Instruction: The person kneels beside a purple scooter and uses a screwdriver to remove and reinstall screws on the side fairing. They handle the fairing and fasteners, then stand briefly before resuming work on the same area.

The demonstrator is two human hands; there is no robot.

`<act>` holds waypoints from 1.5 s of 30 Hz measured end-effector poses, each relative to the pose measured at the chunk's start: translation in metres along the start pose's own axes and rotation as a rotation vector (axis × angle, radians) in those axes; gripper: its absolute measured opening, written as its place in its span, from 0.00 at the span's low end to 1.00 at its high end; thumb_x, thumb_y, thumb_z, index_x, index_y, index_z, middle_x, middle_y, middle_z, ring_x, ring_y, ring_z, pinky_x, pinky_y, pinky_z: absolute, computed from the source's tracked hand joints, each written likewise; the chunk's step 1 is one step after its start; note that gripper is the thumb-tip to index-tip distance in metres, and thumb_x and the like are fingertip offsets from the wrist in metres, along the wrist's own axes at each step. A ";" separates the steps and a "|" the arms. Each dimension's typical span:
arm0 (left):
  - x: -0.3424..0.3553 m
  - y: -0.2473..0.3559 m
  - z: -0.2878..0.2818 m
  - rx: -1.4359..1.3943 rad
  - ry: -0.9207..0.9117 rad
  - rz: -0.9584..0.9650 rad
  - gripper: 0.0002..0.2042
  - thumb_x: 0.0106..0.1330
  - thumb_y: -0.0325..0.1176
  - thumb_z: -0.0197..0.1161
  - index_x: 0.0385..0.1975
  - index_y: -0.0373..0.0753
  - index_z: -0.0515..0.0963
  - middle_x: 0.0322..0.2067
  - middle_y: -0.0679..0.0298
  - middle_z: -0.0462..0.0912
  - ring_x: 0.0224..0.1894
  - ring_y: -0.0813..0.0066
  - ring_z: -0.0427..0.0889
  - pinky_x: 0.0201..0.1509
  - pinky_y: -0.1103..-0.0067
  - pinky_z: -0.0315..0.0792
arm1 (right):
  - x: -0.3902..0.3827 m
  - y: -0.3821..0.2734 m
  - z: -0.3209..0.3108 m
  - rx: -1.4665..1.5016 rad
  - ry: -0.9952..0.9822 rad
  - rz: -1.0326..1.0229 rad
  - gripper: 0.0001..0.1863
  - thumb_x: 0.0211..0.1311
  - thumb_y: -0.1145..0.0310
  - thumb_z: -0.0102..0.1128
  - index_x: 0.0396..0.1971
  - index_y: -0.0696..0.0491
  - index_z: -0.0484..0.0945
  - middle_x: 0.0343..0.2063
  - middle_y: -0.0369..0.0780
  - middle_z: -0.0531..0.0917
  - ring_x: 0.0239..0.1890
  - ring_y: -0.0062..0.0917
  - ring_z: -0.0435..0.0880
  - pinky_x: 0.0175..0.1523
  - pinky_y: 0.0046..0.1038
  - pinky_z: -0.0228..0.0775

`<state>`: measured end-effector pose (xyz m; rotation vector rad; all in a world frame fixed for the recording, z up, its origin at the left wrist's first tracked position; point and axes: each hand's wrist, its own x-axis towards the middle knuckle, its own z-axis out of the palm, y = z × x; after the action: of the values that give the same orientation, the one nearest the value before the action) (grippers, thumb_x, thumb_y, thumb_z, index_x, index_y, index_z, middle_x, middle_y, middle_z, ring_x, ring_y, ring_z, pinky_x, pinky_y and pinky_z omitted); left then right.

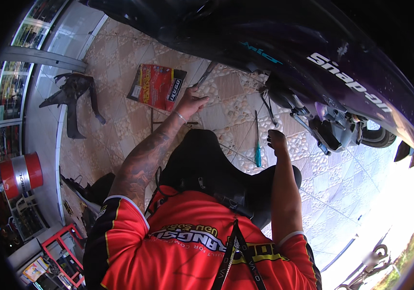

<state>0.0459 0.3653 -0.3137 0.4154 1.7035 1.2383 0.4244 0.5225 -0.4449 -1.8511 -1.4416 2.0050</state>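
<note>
My left hand (pixel 191 102) reaches forward over the tiled floor, its fingers closed at the near end of a dark, flat strip (pixel 206 73). The strip slants up toward the scooter's lower edge. My right hand (pixel 277 140) is low beside the scooter (pixel 294 53), just below its dark stand (pixel 269 107). Its fingers are curled and in shadow, so what they hold, if anything, is hidden. Between my hands, nearer the right one, a screwdriver (pixel 257 155) with a teal handle lies on the floor, shaft pointing away from me.
A red and yellow packet (pixel 156 87) lies beyond my left forearm. Farther left, a dark plastic scooter part (pixel 74 99) rests by the glass cabinets (pixel 11 92). A red drum (pixel 21 175) and a red metal rack (pixel 55 253) stand at the left. The scooter's wheel (pixel 380 137) is at right.
</note>
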 end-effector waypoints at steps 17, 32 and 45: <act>0.034 -0.122 -0.116 -0.027 -0.071 -0.333 0.40 0.57 0.35 0.74 0.64 0.34 0.55 0.30 0.61 0.81 0.28 0.76 0.80 0.29 0.78 0.77 | -0.022 -0.066 0.119 -0.690 -0.112 -0.181 0.21 0.65 0.54 0.61 0.48 0.55 0.82 0.46 0.45 0.86 0.50 0.34 0.84 0.55 0.32 0.74; -0.029 -0.170 -0.087 -0.033 0.298 -0.328 0.41 0.58 0.37 0.74 0.66 0.34 0.54 0.24 0.63 0.81 0.28 0.74 0.81 0.36 0.78 0.76 | 0.113 -0.077 0.121 -0.632 -0.168 -0.222 0.21 0.60 0.57 0.67 0.46 0.58 0.82 0.42 0.47 0.86 0.46 0.32 0.85 0.54 0.31 0.74; -0.089 -0.318 -0.105 0.036 0.386 -0.324 0.34 0.61 0.31 0.70 0.66 0.37 0.60 0.33 0.63 0.80 0.34 0.78 0.79 0.42 0.77 0.75 | 0.251 -0.099 0.151 -1.112 0.432 -0.885 0.33 0.56 0.61 0.60 0.59 0.62 0.67 0.57 0.60 0.67 0.59 0.49 0.68 0.61 0.46 0.65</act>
<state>0.0800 0.1080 -0.5433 -0.0897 2.0241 1.0953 0.1810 0.6409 -0.5939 -1.1889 -2.7334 0.3395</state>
